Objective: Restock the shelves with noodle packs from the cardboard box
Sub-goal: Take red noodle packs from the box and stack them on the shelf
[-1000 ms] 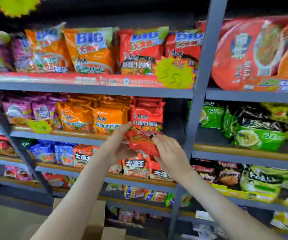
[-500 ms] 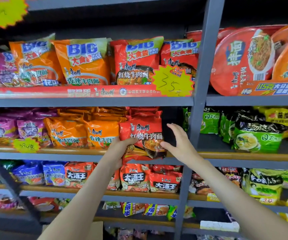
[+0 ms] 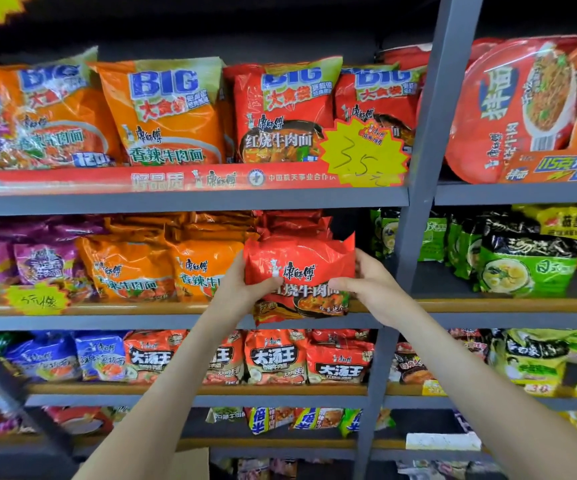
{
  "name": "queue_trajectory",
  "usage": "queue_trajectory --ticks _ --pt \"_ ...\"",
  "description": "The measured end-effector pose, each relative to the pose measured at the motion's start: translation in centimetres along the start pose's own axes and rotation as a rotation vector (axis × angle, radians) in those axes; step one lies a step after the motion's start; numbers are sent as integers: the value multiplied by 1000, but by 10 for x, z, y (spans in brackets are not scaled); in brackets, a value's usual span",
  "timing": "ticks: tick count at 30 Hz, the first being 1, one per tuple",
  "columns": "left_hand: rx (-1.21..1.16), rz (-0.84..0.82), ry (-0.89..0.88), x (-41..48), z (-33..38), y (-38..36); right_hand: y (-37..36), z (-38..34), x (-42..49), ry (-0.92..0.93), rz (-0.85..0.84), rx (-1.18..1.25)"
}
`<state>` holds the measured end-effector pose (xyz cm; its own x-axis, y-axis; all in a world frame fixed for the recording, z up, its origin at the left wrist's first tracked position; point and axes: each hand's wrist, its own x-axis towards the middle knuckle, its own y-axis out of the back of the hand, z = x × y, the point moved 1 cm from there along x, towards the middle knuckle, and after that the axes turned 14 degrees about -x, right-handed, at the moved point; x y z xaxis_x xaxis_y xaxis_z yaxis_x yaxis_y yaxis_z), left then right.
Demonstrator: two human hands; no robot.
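Since half a second ago, right hand [image 3: 366, 289] has closed onto the red noodle pack [image 3: 299, 275], joining left hand [image 3: 245, 289]; both clamp its sides, thumbs in front, forearms reaching up from below. Pack stands mid-frame at the middle shelf [image 3: 141, 311] edge, beside orange packs [image 3: 204, 271].

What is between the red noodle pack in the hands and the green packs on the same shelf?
In the head view, the right hand, a dark empty gap of shelf and the grey upright post lie between the red noodle pack and the green packs.
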<state>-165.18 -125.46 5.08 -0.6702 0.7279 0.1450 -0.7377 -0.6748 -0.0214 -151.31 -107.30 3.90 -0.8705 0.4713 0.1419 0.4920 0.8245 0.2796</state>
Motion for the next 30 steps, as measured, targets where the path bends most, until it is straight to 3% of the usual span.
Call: queue_trajectory --ticks 2,5,6,11,13,17,22,24,28,30 --pt "111 20 -99 4 0 6 -1 -2 -1 25 38 -55" --pt "8 31 -158 10 4 18 -2 -8 -3 59 70 -125" --pt "71 10 -199 11 7 20 -1 -10 -4 67 72 -140" --pt "1010 -67 -764 14 34 18 0 -15 -10 82 40 -160" --pt "1176 -152 -730 11 44 6 -2 -17 -11 100 -5 -216" --pt "1323 -331 -386 13 46 -15 -10 -18 -15 109 -20 -340" --pt "1281 -282 -462 10 38 -22 -4 -16 -24 190 22 -468" --pt "1303 -262 -491 7 37 -28 -1 -24 -29 292 131 -681" --pt "1388 -222 -595 5 39 -45 -6 -32 -34 562 362 -1448" --pt "1438 -235 -633 5 40 -55 -10 -34 -32 562 373 -1591"
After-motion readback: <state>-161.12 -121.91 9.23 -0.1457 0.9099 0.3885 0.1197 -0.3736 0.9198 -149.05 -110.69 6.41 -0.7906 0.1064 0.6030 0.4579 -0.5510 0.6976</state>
